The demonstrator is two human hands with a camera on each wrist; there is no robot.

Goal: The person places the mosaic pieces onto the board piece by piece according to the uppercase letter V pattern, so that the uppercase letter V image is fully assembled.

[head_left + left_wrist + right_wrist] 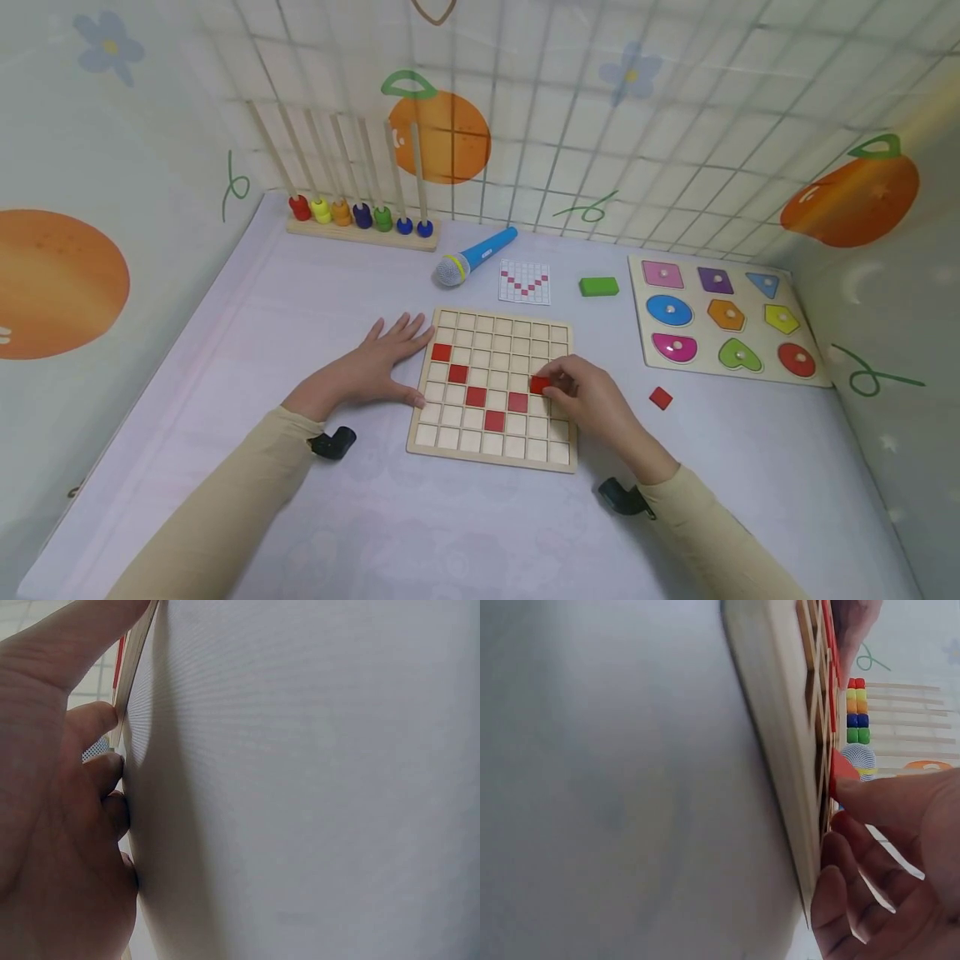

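Observation:
A square wooden grid board (491,462) lies on the white table, with several red square tiles set in its cells in a slanting line that dips and rises again. My right hand (592,396) pinches a red tile (538,385) between thumb and finger over the board's right side; in the right wrist view the tile (844,766) is tilted at the grid. Spread fingers of my left hand (375,371) rest against the board's left edge. One loose red tile (661,398) lies right of the board. A small pattern card (525,282) with a red V-shaped line lies beyond it.
A blue toy microphone (480,254) and a green block (598,287) lie behind the board. At the back left stands a bead-and-peg rack (360,237). On the right is a shape puzzle board (697,321). A wire grid behind printed cloth backs the table.

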